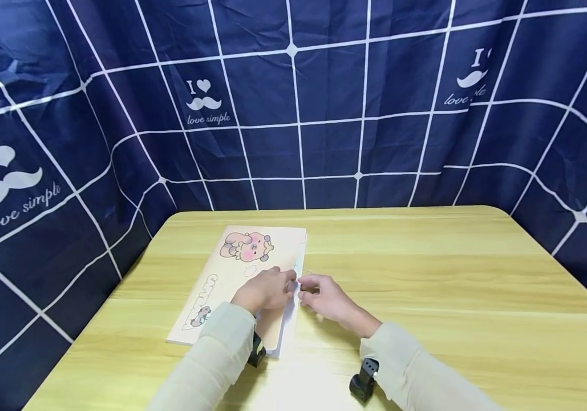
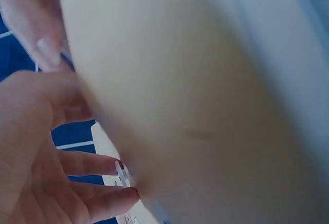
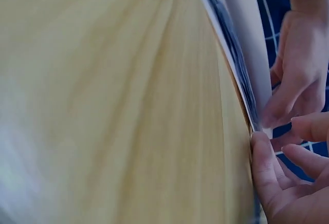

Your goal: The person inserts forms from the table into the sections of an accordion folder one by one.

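A pale peach book (image 1: 231, 285) with cartoon bears on its cover lies on the table, and its right-hand edge is slightly parted. My left hand (image 1: 267, 288) reaches over the cover with bent fingers and grips that raised edge. In the right wrist view the lifted cover (image 3: 252, 44) stands apart from the dark-toned pages below it. My right hand (image 1: 326, 297) is at the same edge from the other side; one fingertip touches it, while other fingers (image 3: 308, 126) stay clear of it. The cover's near surface (image 2: 154, 80) fills much of the left wrist view, blurred.
The book lies on a light wood-grain table (image 1: 426, 274) with rounded far corners. Dark blue cloth (image 1: 324, 114) with white grid lines hangs behind and at both sides. A black wrist camera (image 1: 364, 381) is strapped at the right cuff, another (image 1: 257, 349) at the left.
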Tool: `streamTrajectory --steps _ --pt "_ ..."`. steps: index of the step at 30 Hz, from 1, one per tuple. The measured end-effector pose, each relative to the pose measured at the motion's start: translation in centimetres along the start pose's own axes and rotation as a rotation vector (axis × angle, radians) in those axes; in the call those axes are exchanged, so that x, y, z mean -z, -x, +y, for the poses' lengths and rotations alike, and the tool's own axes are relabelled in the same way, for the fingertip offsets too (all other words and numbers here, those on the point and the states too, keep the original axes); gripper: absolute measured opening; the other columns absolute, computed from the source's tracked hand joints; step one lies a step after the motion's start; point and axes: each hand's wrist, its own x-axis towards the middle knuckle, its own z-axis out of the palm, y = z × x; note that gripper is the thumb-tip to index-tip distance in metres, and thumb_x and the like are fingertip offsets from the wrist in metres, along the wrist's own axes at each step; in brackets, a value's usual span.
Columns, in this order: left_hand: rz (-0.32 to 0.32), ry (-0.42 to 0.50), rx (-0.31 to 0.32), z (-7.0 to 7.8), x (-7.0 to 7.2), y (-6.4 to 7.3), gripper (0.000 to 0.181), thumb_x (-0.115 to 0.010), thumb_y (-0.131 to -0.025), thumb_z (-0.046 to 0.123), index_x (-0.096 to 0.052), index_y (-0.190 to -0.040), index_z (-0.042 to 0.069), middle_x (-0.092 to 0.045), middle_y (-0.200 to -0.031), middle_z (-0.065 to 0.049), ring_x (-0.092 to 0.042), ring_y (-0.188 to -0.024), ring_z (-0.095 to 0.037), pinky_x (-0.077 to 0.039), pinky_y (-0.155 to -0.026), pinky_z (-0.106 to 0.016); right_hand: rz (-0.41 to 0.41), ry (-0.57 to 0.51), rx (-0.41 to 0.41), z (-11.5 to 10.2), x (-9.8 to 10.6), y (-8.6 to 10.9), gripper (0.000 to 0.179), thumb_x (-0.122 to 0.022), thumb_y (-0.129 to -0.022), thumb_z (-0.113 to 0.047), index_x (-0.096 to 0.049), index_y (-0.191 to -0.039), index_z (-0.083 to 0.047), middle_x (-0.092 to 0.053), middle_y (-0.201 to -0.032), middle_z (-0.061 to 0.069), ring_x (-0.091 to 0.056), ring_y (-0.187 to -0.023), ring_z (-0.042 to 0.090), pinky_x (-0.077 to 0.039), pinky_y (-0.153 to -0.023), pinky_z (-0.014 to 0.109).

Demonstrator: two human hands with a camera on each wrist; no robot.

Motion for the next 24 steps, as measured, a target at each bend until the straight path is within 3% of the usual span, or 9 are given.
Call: streamTrajectory --steps 9,19,24 --pt "-0.063 0.112 0.027 0.8 0.0 -0.3 0.052 -0.059 -0.084 0.027 -0.050 -0.134 0.022 -0.053 -0.128 -0.013 -0.053 -0.115 -0.027 -0.045 -0.095 -0.046 0.041 -0.129 -0.051 1.9 1.4 0.7 0.032 -0.052 -0.094 -0.002 -0.052 -0.124 0.010 -0.058 -0.101 0.018 -0.063 -0.081 0.014 -0.055 -0.074 0.023" --pt "-0.016 0.173 0.034 1.7 -0.5 -1.7 0.057 -0.062 -0.080 0.031 -0.050 -0.135 0.018 -0.054 -0.132 -0.011 -0.049 -0.123 -0.027 -0.042 -0.100 -0.047 0.043 -0.123 -0.031 2.9 3.2 0.8 0.032 -0.052 -0.094 -0.002 -0.051 -0.124 0.011 -0.057 -0.102 0.018 -0.063 -0.083 0.014 -0.055 -0.078 0.024" --pt "-0.008 0.213 0.042 1.6 -1.1 -1.7 0.056 -0.061 -0.081 0.030 -0.050 -0.134 0.015 -0.056 -0.130 -0.010 -0.052 -0.120 -0.027 -0.042 -0.100 -0.045 0.026 -0.136 -0.034 3.7 3.3 0.8 0.034 -0.052 -0.094 -0.003 -0.050 -0.124 0.013 -0.058 -0.101 0.017 -0.063 -0.082 0.014 -0.055 -0.078 0.023"
